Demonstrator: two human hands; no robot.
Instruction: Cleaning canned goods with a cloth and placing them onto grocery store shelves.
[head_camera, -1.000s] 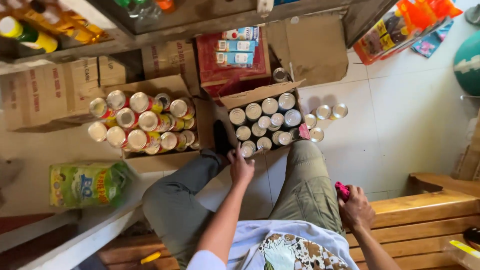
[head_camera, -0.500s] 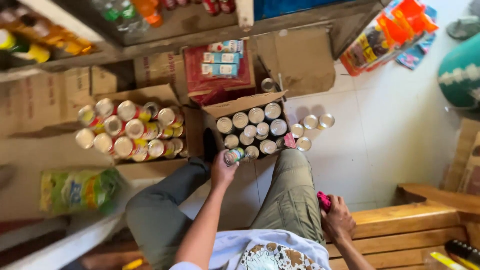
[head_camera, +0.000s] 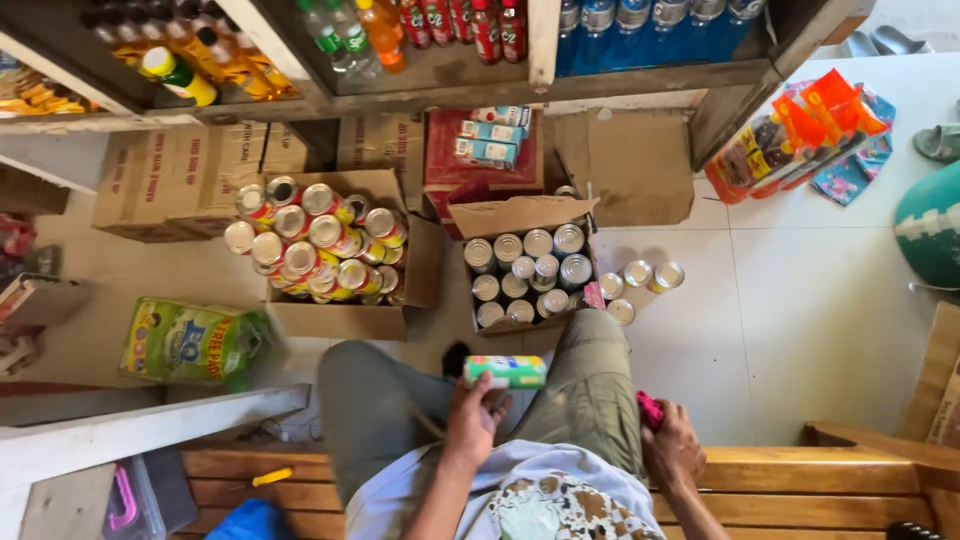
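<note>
Seen from above, a seated person in olive trousers faces a shop shelf, with goods spread on a pale tiled floor. At far left a green plastic packet (head_camera: 193, 343) lies flat on the floor. Just right of it, an open cardboard box (head_camera: 345, 318) is heaped with cans bearing yellow and red labels (head_camera: 312, 248), lying on their sides. Between the knees, the left hand (head_camera: 474, 418) is closed around one end of a green and white can (head_camera: 505, 372), fingers curled over it, holding it sideways above the lap. Beyond it, a second, smaller cardboard box (head_camera: 520, 215) holds upright silver-topped cans (head_camera: 527, 272) in rows. Three loose cans (head_camera: 640, 282) stand on the tiles just right of that box. The right hand (head_camera: 672, 447) rests by the right thigh at the edge of a wooden bench (head_camera: 860, 490), its fingers pressed around a small pink object (head_camera: 650, 410) that is too hidden to identify. At top, the shelf (head_camera: 440, 85) carries rows of drink bottles.
</note>
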